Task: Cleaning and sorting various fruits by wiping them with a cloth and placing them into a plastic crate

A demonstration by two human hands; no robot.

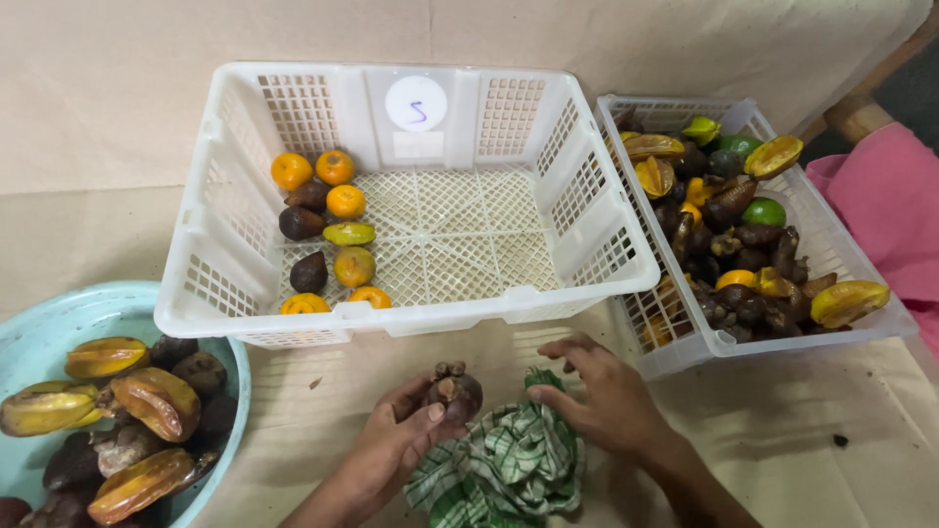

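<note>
My left hand (391, 445) grips a dark brown mangosteen (456, 389), stem end up, just in front of the large white basket (220, 284). My right hand (602, 391) rests with fingers bent on a green-and-white checked cloth (499, 464) that lies crumpled on the tan surface between my wrists. The cloth touches the underside of the left hand. The big basket holds several small oranges (345, 200) and a few dark fruits (300, 223) along its left side.
A smaller white basket (846, 249) at the right is piled with dark mangosteens, yellow star fruit and green limes. A pale blue bowl (59, 313) at the lower left holds star fruit and dark fruit. Pink fabric (895, 205) lies at the far right.
</note>
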